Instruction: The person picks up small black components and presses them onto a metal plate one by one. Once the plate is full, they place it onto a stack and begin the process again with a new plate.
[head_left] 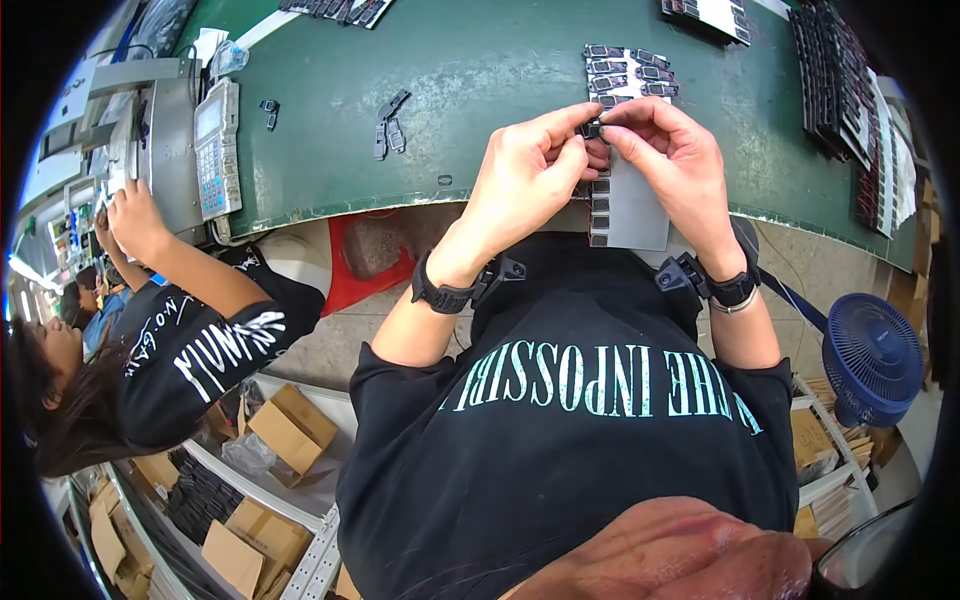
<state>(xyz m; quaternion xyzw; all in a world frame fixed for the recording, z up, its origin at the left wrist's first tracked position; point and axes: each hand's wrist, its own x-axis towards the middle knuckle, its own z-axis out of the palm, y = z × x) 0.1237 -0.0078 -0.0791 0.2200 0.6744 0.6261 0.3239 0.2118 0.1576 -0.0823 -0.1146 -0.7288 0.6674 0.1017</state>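
Observation:
My left hand and my right hand meet over the front edge of the green table. Between their fingertips is a small black part, pinched from both sides; the fingers cover much of it. Directly below them a grey-white card juts over the table edge, with small black rectangular pieces lined up along its left side. Beyond my fingers, several small black modules with thin wires lie in two columns on the card's far part.
Loose black modules lie left of my hands, with another small group farther left. A keypad device borders a co-worker. Stacked module-filled cards stand at right, above a blue fan. Cardboard boxes sit behind me.

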